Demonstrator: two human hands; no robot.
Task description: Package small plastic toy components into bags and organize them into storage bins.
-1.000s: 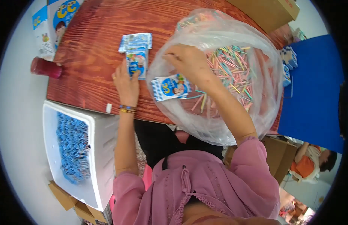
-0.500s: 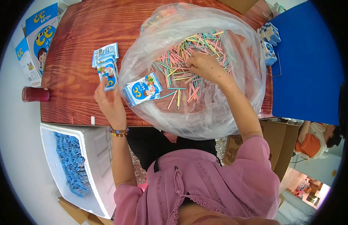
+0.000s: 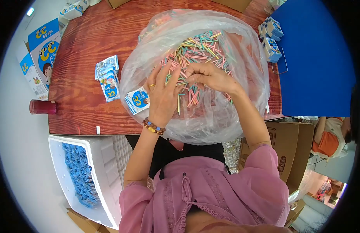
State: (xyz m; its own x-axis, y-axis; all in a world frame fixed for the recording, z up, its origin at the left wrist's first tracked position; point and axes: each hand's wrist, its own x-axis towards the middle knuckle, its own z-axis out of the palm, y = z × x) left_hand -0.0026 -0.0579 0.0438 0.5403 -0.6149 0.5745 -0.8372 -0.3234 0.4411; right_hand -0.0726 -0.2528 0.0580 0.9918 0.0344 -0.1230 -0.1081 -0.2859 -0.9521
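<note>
A large clear plastic bag [image 3: 211, 130] lies spread on the table, holding a heap of thin pink, yellow and green-blue sticks [image 3: 193, 50]. Over the heap's left side is my left hand [image 3: 163, 91], open with its fingers spread. My right hand [image 3: 215, 77] is closed in a pinch just right of it, low over the sticks; what sits between its fingertips is hard to make out. Partly behind my left hand, a blue-and-white packet [image 3: 136, 101] rests on the bag's left edge. Left of the bag lie more such packets [image 3: 110, 87], overlapping.
A dark red jar [image 3: 43, 106] stands at the table's left edge, near printed cartons [image 3: 48, 50]. Below it, a white foam box [image 3: 104, 155] holds many blue pieces. Small packs [image 3: 271, 50] sit at the right beside a blue surface [image 3: 315, 62]. Another person [image 3: 329, 138] is at far right.
My left hand has left the packets on the table and moved right, over the sticks, now covering part of the nearer packet. My right hand has shifted slightly left and stays pinched.
</note>
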